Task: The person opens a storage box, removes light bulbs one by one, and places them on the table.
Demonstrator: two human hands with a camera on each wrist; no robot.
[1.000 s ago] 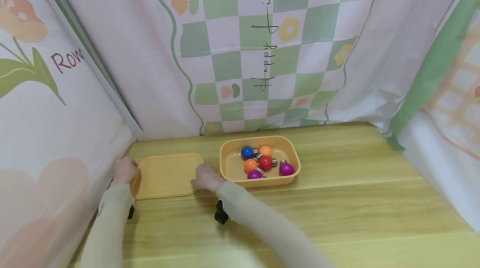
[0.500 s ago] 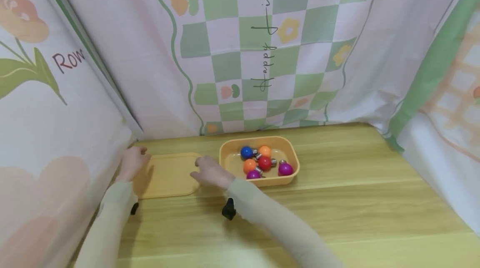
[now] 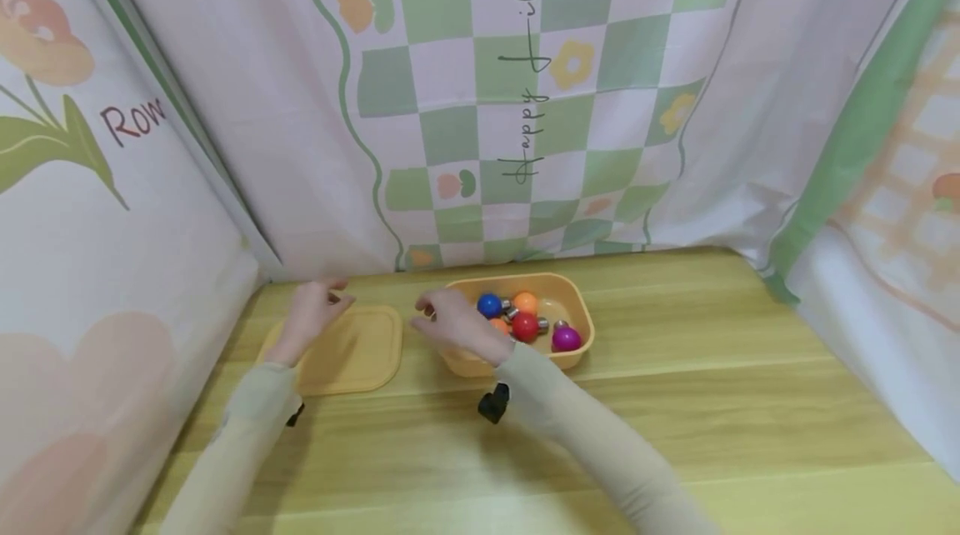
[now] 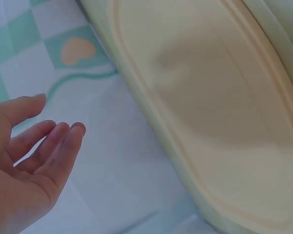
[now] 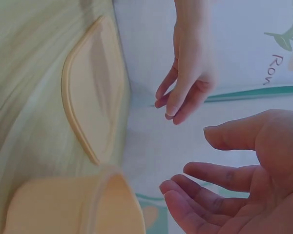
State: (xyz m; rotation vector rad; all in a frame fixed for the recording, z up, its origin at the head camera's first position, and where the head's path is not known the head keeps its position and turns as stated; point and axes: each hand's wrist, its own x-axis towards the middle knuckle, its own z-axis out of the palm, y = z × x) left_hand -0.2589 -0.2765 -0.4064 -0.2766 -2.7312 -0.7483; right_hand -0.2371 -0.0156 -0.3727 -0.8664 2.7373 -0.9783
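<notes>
My left hand (image 3: 309, 317) hovers over the yellow plastic lid (image 3: 367, 356), its fingers loosely bent and holding nothing. In the left wrist view the lid (image 4: 219, 161) lies flat, with the shadow of the hand on it. My right hand (image 3: 459, 320) is raised above the left end of the yellow plastic box (image 3: 579, 310), with its fingers relaxed and nothing between them. Inside the box are several small coloured bulbs with silver screw bases: a blue bulb (image 3: 490, 306), a red bulb (image 3: 526, 327), a purple bulb (image 3: 567, 339) and orange ones. My right hand hides part of the box and some bulbs.
The wooden tabletop (image 3: 675, 402) runs in front of the box and to its right. Printed curtains (image 3: 525, 118) hang along the back and both sides. A black wrist strap piece (image 3: 493, 403) shows under my right sleeve.
Both hands have let go of the lid's two ends and lifted. They have moved to the right, the right hand now over the box's left end. The lid stays flat on the table.
</notes>
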